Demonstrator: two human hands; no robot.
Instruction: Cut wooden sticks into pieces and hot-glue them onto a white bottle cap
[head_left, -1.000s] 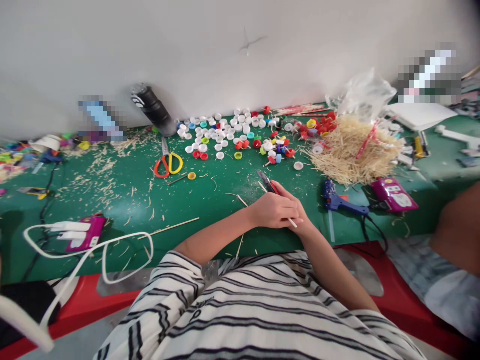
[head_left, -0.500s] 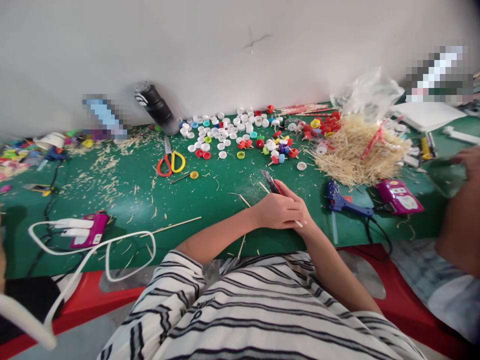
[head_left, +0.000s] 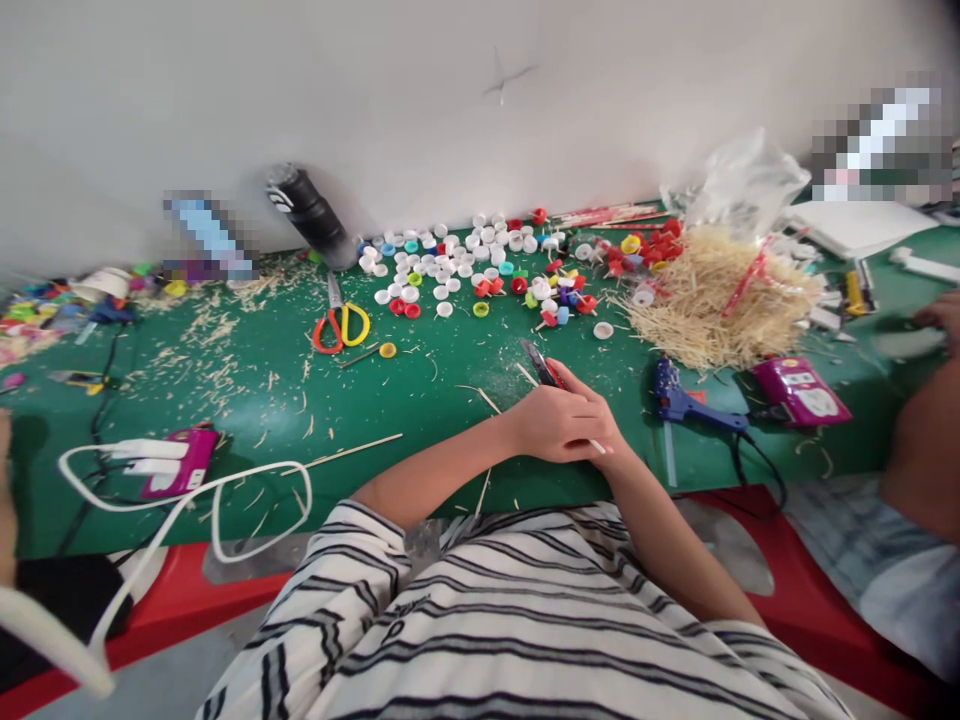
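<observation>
Overlapping, the left hand [head_left: 546, 422] closes around a thin stick [head_left: 527, 374] while the right hand [head_left: 601, 408] grips a craft knife [head_left: 547, 367], its blade [head_left: 533, 353] pointing forward over the tabletop [head_left: 427, 405]; plastic caps [head_left: 444, 310] lie scattered ahead of both hands, a blue glue gun [head_left: 679, 402] to their right

Over the last second, a co-worker's hand [head_left: 941, 315] comes into view at the right edge above the desk [head_left: 427, 395]. The blurred translucent object [head_left: 909, 344] by it now appears lower and flatter than half a second ago. At the left edge, a strip of another person's arm [head_left: 6, 490] shows wider.
</observation>
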